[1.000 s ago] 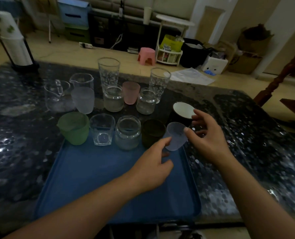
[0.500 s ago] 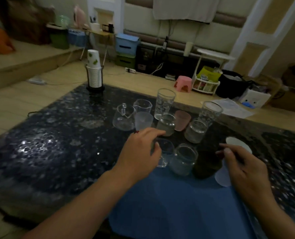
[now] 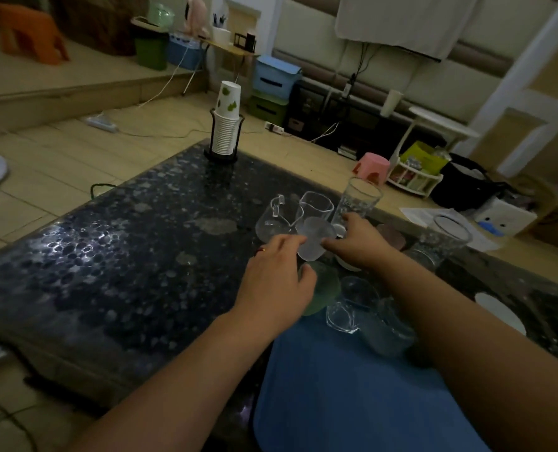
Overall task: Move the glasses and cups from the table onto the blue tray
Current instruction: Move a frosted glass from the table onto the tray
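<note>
The blue tray (image 3: 336,393) lies at the table's near edge. On its far end stand a green cup (image 3: 328,288), a clear square glass (image 3: 346,309) and a glass jar (image 3: 390,332). Behind them a frosted cup (image 3: 316,238) stands on the table. My left hand (image 3: 276,282) reaches it from the left, fingertips on its side. From the right, my right hand (image 3: 360,244) comes in with spread fingers, its thumb against the cup. Neither hand has closed around it. My right hand and forearm hide a short glass and part of the tray.
On the dark table behind stand a handled glass jug (image 3: 272,220), a beaker (image 3: 316,203), two tall glasses (image 3: 359,197) (image 3: 447,238) and a pink cup (image 3: 393,238). A white-lined cup (image 3: 499,309) sits at the right. A paper-cup stack (image 3: 226,125) stands at the far corner.
My view has swung left. My right hand has let go of the pale cup and crossed left to the frosted cup. My left hand has moved forward from the green cup to the same cup.
</note>
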